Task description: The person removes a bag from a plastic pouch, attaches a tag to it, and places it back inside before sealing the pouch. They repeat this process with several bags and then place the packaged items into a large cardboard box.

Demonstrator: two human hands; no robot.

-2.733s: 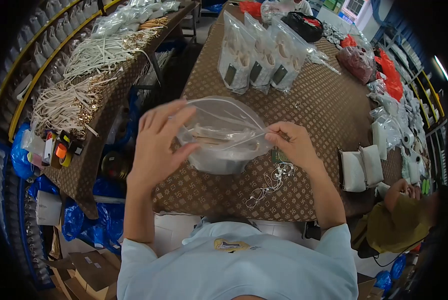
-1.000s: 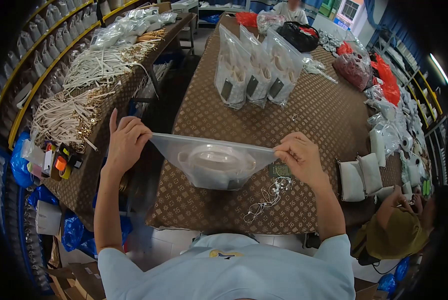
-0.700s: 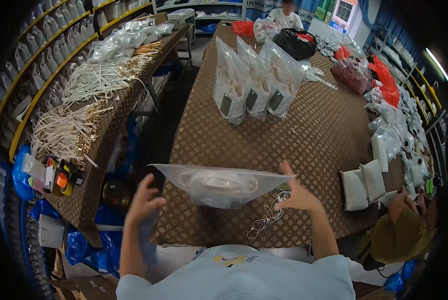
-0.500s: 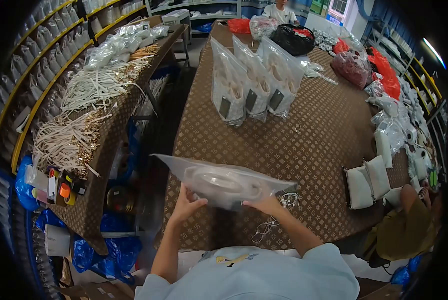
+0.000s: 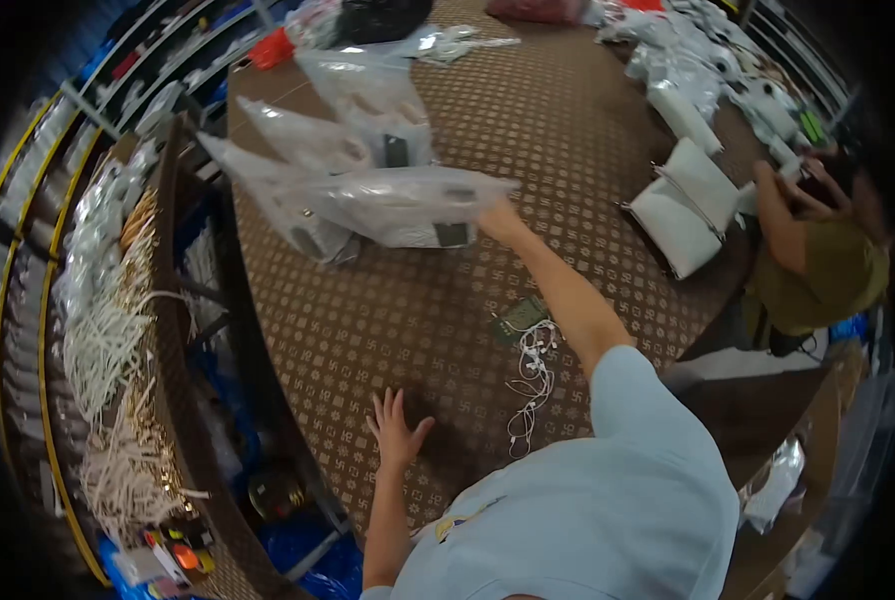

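My right hand [image 5: 501,220] reaches out over the table and grips the near right end of a handbag in a clear plastic bag [image 5: 398,205]. A dark tag shows through its plastic. This bag overlaps a group of similar plastic-wrapped bags, among them one at the back [image 5: 373,100] and one at the left [image 5: 303,220]. My left hand [image 5: 398,432] is open with fingers spread, low over the patterned brown tablecloth [image 5: 348,330]. Between my arms lie dark green tags [image 5: 521,318] and a tangle of white strings [image 5: 533,375].
At the right, pale handbags [image 5: 683,205] lie by a seated person [image 5: 818,250] whose hands are at work. Plastic-wrapped goods [image 5: 668,70] line the far right edge. A side bench at the left holds pale straps [image 5: 118,350] with gold-coloured fittings. A carton [image 5: 803,480] stands at lower right.
The wrapped handbag, held in both hands before, has moved forward to the standing group in my right hand. My left hand has let go. The view has turned, and the green tags now show.
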